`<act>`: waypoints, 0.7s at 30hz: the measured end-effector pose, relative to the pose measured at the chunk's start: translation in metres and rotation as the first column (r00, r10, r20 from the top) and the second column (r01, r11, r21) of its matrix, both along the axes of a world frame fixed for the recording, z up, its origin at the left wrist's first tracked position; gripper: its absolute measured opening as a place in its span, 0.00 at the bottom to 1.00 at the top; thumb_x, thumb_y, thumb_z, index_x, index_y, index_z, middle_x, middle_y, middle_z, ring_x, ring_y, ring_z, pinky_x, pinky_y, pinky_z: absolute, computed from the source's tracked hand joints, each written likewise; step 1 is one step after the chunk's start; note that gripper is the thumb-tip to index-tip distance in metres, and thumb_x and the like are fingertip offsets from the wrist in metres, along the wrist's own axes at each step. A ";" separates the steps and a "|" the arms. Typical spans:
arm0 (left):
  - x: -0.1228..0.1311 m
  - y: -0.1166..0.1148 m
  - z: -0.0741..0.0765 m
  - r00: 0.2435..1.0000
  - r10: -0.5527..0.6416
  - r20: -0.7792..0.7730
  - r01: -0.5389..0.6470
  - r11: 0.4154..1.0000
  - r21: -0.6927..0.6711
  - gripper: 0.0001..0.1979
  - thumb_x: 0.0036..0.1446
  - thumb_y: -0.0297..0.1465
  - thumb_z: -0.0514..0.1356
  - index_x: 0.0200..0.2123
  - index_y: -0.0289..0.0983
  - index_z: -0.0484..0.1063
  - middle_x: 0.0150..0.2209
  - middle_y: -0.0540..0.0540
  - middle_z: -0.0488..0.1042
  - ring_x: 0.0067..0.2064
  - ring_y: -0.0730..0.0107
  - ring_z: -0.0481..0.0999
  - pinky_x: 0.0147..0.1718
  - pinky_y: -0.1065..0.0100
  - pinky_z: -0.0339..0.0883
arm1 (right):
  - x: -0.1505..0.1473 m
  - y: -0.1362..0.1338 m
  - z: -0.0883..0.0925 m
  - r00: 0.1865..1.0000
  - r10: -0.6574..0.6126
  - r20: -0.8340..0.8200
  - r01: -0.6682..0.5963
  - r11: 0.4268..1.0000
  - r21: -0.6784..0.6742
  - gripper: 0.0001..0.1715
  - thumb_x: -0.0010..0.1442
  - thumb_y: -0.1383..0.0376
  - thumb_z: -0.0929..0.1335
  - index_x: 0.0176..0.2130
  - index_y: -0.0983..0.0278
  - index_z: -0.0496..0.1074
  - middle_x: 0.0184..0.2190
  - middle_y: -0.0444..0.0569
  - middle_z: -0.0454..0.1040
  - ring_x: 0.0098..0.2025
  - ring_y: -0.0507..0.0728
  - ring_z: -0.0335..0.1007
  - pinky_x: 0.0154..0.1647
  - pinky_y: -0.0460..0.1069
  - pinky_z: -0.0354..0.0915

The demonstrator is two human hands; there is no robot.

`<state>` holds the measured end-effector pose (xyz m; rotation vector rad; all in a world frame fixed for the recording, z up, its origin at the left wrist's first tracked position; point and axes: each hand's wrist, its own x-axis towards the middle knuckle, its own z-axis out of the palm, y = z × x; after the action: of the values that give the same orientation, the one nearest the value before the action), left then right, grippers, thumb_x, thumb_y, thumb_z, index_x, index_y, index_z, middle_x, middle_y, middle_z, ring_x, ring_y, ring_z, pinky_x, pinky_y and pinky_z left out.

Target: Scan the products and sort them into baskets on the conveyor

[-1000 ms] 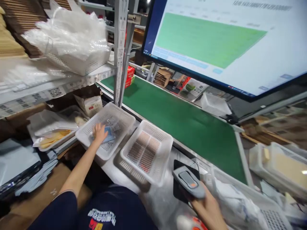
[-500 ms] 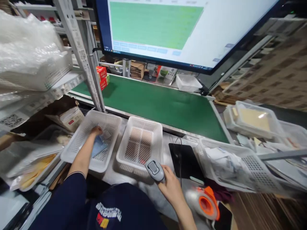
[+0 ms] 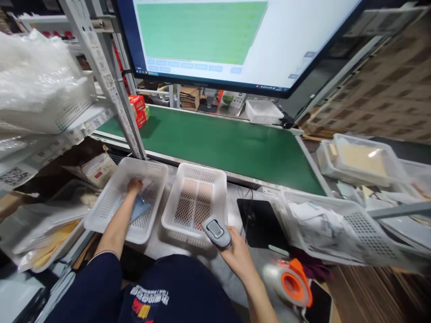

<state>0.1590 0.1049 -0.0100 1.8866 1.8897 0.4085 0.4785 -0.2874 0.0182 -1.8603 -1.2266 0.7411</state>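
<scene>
My left hand [image 3: 135,185] reaches down into the left white basket [image 3: 101,220], its fingers curled beside a small clear plastic packet [image 3: 147,181]. Whether that packet is in the fingers is too blurred to tell. Under the wrist lies a light-blue packaged item [image 3: 139,209], partly covered by the forearm. My right hand [image 3: 236,251] is wrapped round a grey handheld scanner [image 3: 215,231], held over the near right corner of the middle white basket [image 3: 173,197]. A small red thing [image 3: 199,226] shows at the bottom of that basket, next to the scanner.
Behind the baskets runs a green conveyor belt [image 3: 215,139] with red boxes [image 3: 139,112] at its left, under a large monitor [image 3: 202,40]. To the right are a black pad [image 3: 261,222], an orange tape dispenser [image 3: 292,285] and a basket of papers [image 3: 316,224]. A metal post [image 3: 107,80] stands left.
The view has shifted slightly. My left hand stays in the left basket, and the clear packet beside it looks shifted a little. My right hand still holds the scanner in nearly the same place.
</scene>
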 end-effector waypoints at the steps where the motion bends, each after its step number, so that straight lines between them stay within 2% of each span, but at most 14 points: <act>1: 0.002 0.000 0.011 0.996 0.053 0.071 -0.055 0.998 0.034 0.10 0.71 0.36 0.64 0.47 0.33 0.76 0.46 0.43 0.79 0.49 0.60 0.80 0.54 0.52 0.76 | 0.003 -0.003 0.001 1.000 -0.001 -0.007 0.001 1.000 -0.002 0.23 0.58 0.57 0.71 0.50 0.63 0.80 0.50 0.58 0.80 0.51 0.67 0.81 0.51 0.58 0.77; 3: 0.013 -0.004 0.034 0.961 0.102 0.255 -0.130 0.987 0.094 0.10 0.73 0.31 0.59 0.52 0.32 0.72 0.49 0.40 0.79 0.48 0.62 0.80 0.52 0.54 0.77 | 0.012 -0.004 0.007 1.000 0.022 -0.023 -0.021 1.000 0.021 0.23 0.60 0.57 0.72 0.53 0.63 0.79 0.53 0.59 0.79 0.53 0.67 0.81 0.55 0.59 0.77; 6: 0.046 -0.027 0.066 0.840 0.010 0.543 -0.095 0.987 0.128 0.16 0.71 0.30 0.55 0.60 0.34 0.65 0.54 0.39 0.79 0.45 0.66 0.82 0.46 0.60 0.80 | 0.025 0.006 0.026 0.990 0.135 -0.036 -0.130 0.985 0.116 0.27 0.61 0.59 0.74 0.58 0.64 0.78 0.63 0.63 0.75 0.63 0.67 0.77 0.65 0.60 0.73; 9: 0.089 -0.072 0.087 0.677 -0.085 0.731 0.027 0.995 0.091 0.21 0.62 0.40 0.64 0.54 0.38 0.69 0.48 0.43 0.82 0.40 0.65 0.83 0.39 0.62 0.82 | 0.037 0.032 0.045 0.957 0.289 -0.009 -0.279 0.933 0.226 0.28 0.59 0.60 0.76 0.57 0.65 0.79 0.74 0.63 0.64 0.75 0.70 0.63 0.77 0.62 0.62; 12: 0.123 -0.122 0.099 0.484 -0.052 0.873 0.187 0.981 -0.046 0.31 0.44 0.48 0.77 0.45 0.39 0.72 0.36 0.47 0.82 0.32 0.65 0.81 0.30 0.66 0.79 | 0.052 0.060 0.050 0.896 0.436 0.088 -0.443 0.855 0.270 0.24 0.54 0.63 0.79 0.50 0.68 0.82 0.82 0.63 0.48 0.83 0.77 0.40 0.82 0.68 0.46; 13: 0.131 -0.136 0.101 0.437 -0.027 0.899 0.247 0.965 -0.091 0.33 0.40 0.49 0.79 0.43 0.39 0.72 0.34 0.48 0.81 0.31 0.65 0.81 0.29 0.67 0.78 | 0.057 0.066 0.048 0.866 0.485 0.122 -0.499 0.825 0.264 0.25 0.52 0.63 0.80 0.49 0.68 0.82 0.82 0.64 0.45 0.84 0.78 0.34 0.82 0.70 0.42; 14: 0.136 -0.148 0.102 0.416 -0.008 0.909 0.302 0.944 -0.130 0.35 0.38 0.50 0.80 0.43 0.38 0.72 0.33 0.48 0.80 0.30 0.66 0.80 0.29 0.67 0.78 | 0.062 0.071 0.045 0.836 0.528 0.147 -0.548 0.797 0.252 0.27 0.51 0.64 0.81 0.50 0.68 0.82 0.82 0.65 0.47 0.84 0.79 0.31 0.82 0.72 0.39; 15: 0.140 -0.158 0.102 0.423 -0.004 0.906 0.349 0.923 -0.159 0.37 0.38 0.51 0.80 0.44 0.37 0.72 0.34 0.47 0.81 0.31 0.65 0.81 0.29 0.66 0.78 | 0.065 0.072 0.041 0.815 0.559 0.156 -0.580 0.777 0.245 0.31 0.50 0.63 0.81 0.53 0.68 0.81 0.80 0.67 0.53 0.84 0.78 0.34 0.82 0.72 0.39; 16: 0.142 -0.166 0.101 0.445 -0.008 0.895 0.371 0.912 -0.177 0.39 0.38 0.52 0.80 0.46 0.36 0.72 0.37 0.44 0.81 0.33 0.62 0.82 0.31 0.64 0.79 | 0.067 0.071 0.037 0.806 0.574 0.144 -0.592 0.769 0.241 0.35 0.50 0.62 0.81 0.56 0.68 0.78 0.76 0.68 0.62 0.82 0.76 0.43 0.82 0.71 0.43; 18: 0.144 -0.176 0.095 0.536 -0.084 0.840 0.312 0.944 -0.105 0.45 0.41 0.54 0.78 0.56 0.35 0.71 0.52 0.34 0.81 0.47 0.50 0.86 0.42 0.56 0.83 | 0.069 0.063 0.032 0.828 0.556 0.078 -0.558 0.798 0.229 0.38 0.52 0.61 0.80 0.59 0.67 0.74 0.64 0.65 0.76 0.72 0.70 0.67 0.76 0.65 0.61; 19: 0.144 -0.179 0.090 0.605 -0.176 0.777 0.254 0.967 0.021 0.50 0.42 0.53 0.77 0.62 0.34 0.68 0.62 0.29 0.75 0.59 0.42 0.82 0.53 0.49 0.82 | 0.068 0.058 0.031 0.838 0.544 0.046 -0.540 0.815 0.211 0.35 0.53 0.62 0.78 0.58 0.67 0.73 0.60 0.63 0.78 0.64 0.67 0.74 0.70 0.61 0.68; 20: 0.146 -0.180 0.085 0.670 -0.297 0.680 0.230 0.954 0.190 0.54 0.44 0.52 0.77 0.68 0.34 0.64 0.71 0.26 0.66 0.70 0.36 0.72 0.65 0.42 0.74 | 0.067 0.052 0.032 0.839 0.544 0.031 -0.539 0.822 0.183 0.32 0.54 0.63 0.77 0.56 0.67 0.73 0.57 0.60 0.79 0.58 0.65 0.78 0.64 0.57 0.72; 21: 0.148 -0.181 0.079 0.704 -0.437 0.560 0.281 0.895 0.346 0.55 0.48 0.50 0.76 0.72 0.34 0.61 0.77 0.26 0.57 0.78 0.35 0.60 0.74 0.39 0.62 | 0.067 0.046 0.034 0.828 0.560 0.035 -0.558 0.817 0.146 0.29 0.53 0.65 0.76 0.54 0.66 0.74 0.56 0.58 0.80 0.55 0.63 0.79 0.59 0.54 0.74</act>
<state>0.3067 -0.0766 0.0692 1.8808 1.0278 1.0204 0.5459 -0.2414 0.0521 -1.3655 -1.8050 0.9312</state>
